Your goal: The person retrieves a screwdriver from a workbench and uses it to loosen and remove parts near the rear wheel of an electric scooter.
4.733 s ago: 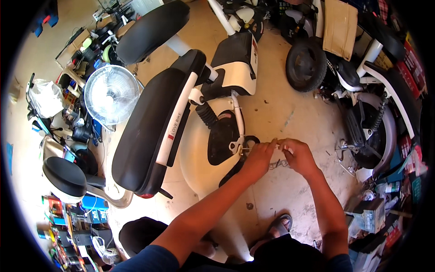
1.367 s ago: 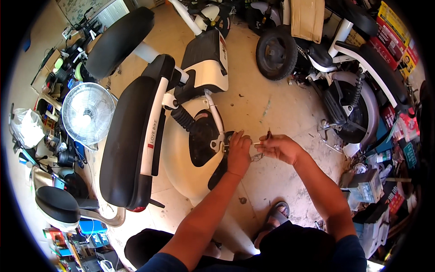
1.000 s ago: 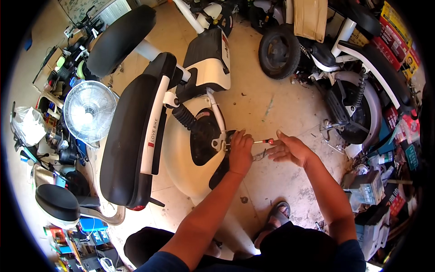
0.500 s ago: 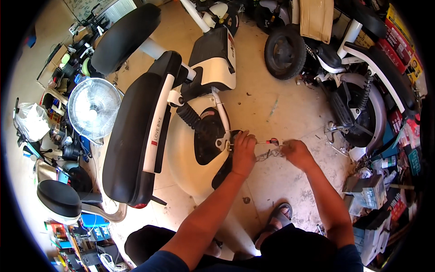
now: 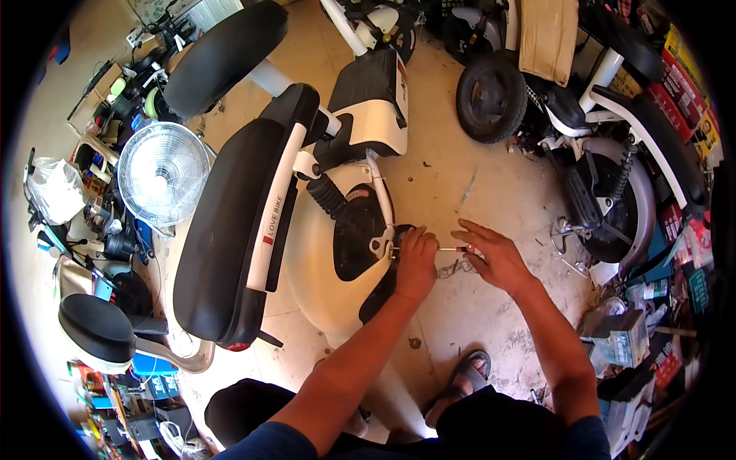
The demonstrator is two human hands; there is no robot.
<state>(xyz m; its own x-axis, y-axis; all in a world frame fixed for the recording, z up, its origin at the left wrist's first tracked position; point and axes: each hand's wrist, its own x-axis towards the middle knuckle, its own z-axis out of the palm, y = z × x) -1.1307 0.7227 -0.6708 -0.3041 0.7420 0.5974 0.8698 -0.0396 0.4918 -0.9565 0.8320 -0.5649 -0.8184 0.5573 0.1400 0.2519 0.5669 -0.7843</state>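
My left hand (image 5: pixel 417 264) is closed beside the rear wheel hub of a white electric scooter (image 5: pixel 322 284), its fingers around the thin shaft of a screwdriver (image 5: pixel 449 249). The tip is hidden behind that hand. On the right, the tool's red handle lies between the thumb and fingers of my right hand (image 5: pixel 502 262). That hand is open, with the fingers stretched out and apart. Above the hub are a black shock absorber (image 5: pixel 327 196) and the long black seat (image 5: pixel 222 230). A dark, mottled strip (image 5: pixel 454 268), unclear in kind, shows below the shaft.
A round fan (image 5: pixel 162 174) stands left of the scooter, near a heap of parts. Another scooter (image 5: pixel 606 184) with a grey rear fender is at the right. A loose-looking black wheel (image 5: pixel 491 96) and a cardboard sheet (image 5: pixel 548 38) are behind. Boxes (image 5: pixel 619 337) crowd the right edge.
My right hand has gone from closed, just beyond the handle, to open around it, with its fingers spread. My left hand stays at the hub. The view has shifted slightly.
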